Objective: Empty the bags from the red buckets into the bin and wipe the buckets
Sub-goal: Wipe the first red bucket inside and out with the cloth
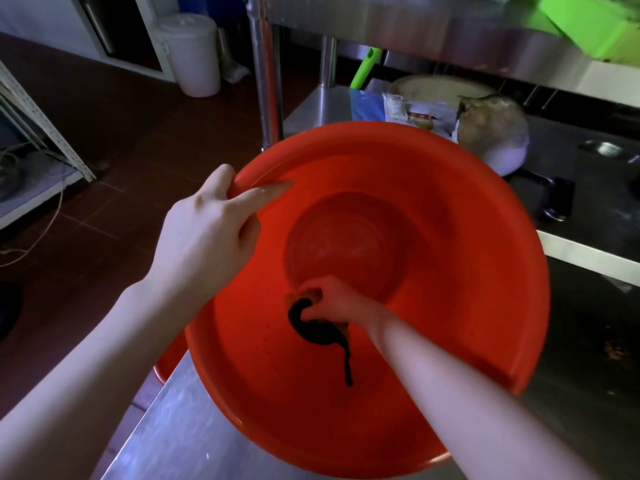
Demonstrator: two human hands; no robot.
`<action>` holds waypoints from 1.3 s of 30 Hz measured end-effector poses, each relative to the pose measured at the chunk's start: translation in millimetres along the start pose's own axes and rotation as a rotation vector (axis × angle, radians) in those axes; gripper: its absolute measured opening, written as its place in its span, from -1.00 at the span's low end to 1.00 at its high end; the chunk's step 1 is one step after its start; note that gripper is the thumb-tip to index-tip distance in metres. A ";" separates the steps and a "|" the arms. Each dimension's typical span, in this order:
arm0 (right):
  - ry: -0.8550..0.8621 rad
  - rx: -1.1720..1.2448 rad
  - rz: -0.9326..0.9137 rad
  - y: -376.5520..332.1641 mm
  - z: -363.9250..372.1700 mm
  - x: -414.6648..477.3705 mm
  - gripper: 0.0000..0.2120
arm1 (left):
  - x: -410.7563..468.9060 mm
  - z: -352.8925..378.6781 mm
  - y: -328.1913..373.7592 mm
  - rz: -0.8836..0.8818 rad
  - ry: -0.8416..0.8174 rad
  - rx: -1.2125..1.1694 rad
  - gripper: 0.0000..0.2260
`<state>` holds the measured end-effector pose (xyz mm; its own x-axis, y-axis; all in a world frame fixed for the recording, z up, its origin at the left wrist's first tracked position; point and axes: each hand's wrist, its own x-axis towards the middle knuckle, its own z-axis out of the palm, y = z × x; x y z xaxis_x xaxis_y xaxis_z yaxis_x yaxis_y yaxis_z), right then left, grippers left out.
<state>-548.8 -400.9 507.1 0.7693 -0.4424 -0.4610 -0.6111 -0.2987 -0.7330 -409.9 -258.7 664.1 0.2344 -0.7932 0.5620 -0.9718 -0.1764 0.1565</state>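
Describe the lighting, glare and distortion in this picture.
Head view: dim overall; the red bucket glows saturated and tints the right hand red; soft glare on the steel table; wide-angle bending at the edges; the cloth is a dark shape without detail.

free: bucket (pixel 450 271) interior | obstacles: steel post (pixel 266 81), pot (pixel 495 133) beyond far rim

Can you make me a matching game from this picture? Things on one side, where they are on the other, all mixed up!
1. left hand
2. right hand
3. white tub
4. green handle

a. on the floor
b. gripping the red bucket by its rim
c. leaning under the steel table
d. holding a dark cloth inside the bucket

Pairs: 1-b, 2-d, 3-a, 4-c
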 end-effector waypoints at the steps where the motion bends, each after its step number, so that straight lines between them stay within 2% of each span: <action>1: 0.058 0.078 -0.051 -7.4 -1.9 3.5 -0.62 | -0.3 -0.1 -0.2 0.003 -0.001 0.002 -0.52; 3: 0.238 0.038 -0.212 -19.8 -8.1 11.0 -0.60 | -0.7 0.0 -0.8 0.012 -0.002 0.009 -0.52; 5: 0.489 -0.271 -0.369 -30.0 -14.6 18.7 -0.59 | -0.6 0.4 -1.2 0.012 -0.004 0.010 -0.52; 7: 0.692 -0.619 -0.382 -32.4 -19.7 24.3 -0.56 | -0.4 0.7 -1.7 0.006 -0.007 0.009 -0.52; 8: 0.687 -0.763 -0.344 -29.3 -21.8 27.0 -0.51 | -0.6 0.7 -1.8 0.006 -0.010 0.009 -0.52; 10: 0.539 -0.904 -0.226 -15.6 -24.0 34.2 -0.32 | -1.0 0.8 -2.3 0.011 -0.015 0.003 -0.52; 12: 0.463 -0.832 -0.168 -1.6 -22.4 42.7 -0.21 | -0.9 0.9 -4.3 0.011 -0.019 -0.003 -0.51; 15: 0.499 -0.737 -0.198 7.0 -3.4 51.3 -0.36 | 0.8 0.9 -7.1 0.001 -0.019 0.006 -0.52; 19: 0.206 -0.999 -0.284 36.0 30.1 35.6 -0.50 | 1.0 1.4 -4.1 0.010 -0.017 0.002 -0.52; 23: 0.026 -1.176 -0.432 49.3 -1.9 25.5 -0.50 | 0.7 0.0 -2.3 0.012 -0.012 0.000 -0.50; 25: 0.069 -1.220 -0.427 37.8 -13.5 30.8 -0.45 | 0.0 -0.5 0.6 0.010 -0.020 -0.002 -0.52; 28: 0.289 -1.122 -0.272 12.9 -24.4 43.6 -0.31 | -2.0 -0.9 5.4 0.001 -0.028 0.001 -0.53; 31: 0.480 -0.998 -0.139 2.4 -57.6 47.6 -0.29 | -1.6 -0.8 5.2 -0.014 -0.028 0.003 -0.54; 35: 0.566 -0.944 0.049 40.6 -77.4 19.6 -0.37 | -0.6 -0.8 2.4 -0.036 -0.034 -0.017 -0.55; 39: 0.520 -0.830 0.293 62.3 -43.6 -13.8 -0.37 | -0.3 -2.2 6.2 -0.045 -0.018 -0.020 -0.55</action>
<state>-605.6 -450.3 489.6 0.5133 -0.8454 -0.1478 -0.8507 -0.5239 0.0422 -416.0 -258.3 666.7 0.2774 -0.7953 0.5390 -0.9595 -0.2006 0.1978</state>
